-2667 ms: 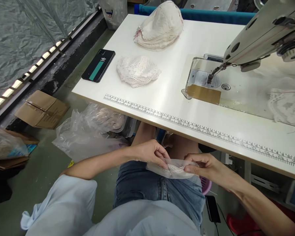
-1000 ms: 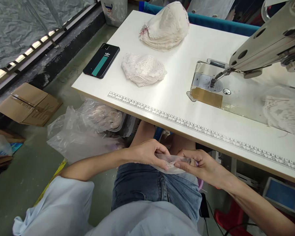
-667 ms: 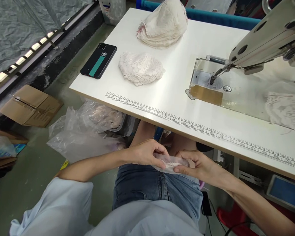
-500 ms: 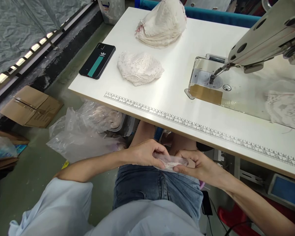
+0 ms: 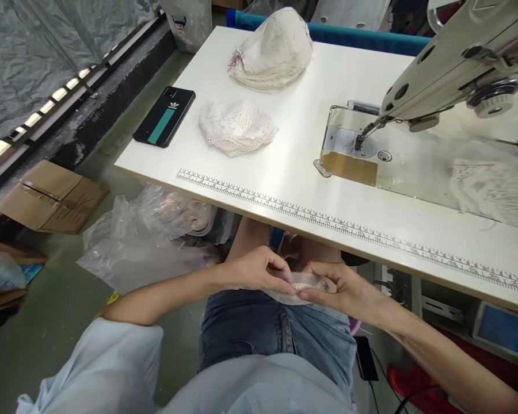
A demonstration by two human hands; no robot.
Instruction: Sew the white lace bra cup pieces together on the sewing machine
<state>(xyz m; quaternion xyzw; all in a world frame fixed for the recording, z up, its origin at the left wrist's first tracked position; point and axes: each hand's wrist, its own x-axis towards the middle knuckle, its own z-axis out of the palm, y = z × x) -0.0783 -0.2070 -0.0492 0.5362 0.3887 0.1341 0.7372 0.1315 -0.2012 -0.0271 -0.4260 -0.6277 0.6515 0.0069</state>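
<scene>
Over my lap, below the table's front edge, both hands pinch a small piece of sheer white fabric with a lace trim (image 5: 302, 286). My left hand (image 5: 259, 271) grips its left part between thumb and fingers. From the other side, my right hand (image 5: 334, 283) holds the right part, thumb in front. The two thumbs are close together at the lace. Up on the white table, a stack of white lace pieces (image 5: 237, 127) lies nearest the hands, with a taller pile of cream fabric cups (image 5: 271, 52) behind it.
A sewing machine (image 5: 431, 75) stands at the right of the table (image 5: 285, 167), more lace fabric (image 5: 492, 187) beside its needle plate. A black phone (image 5: 164, 117) lies near the left edge. Below are plastic bags (image 5: 142, 241) and a cardboard box (image 5: 52, 195).
The view has shifted slightly, so the table and machine appear further left. My hands have drawn a little closer together on the fabric, still holding it.
</scene>
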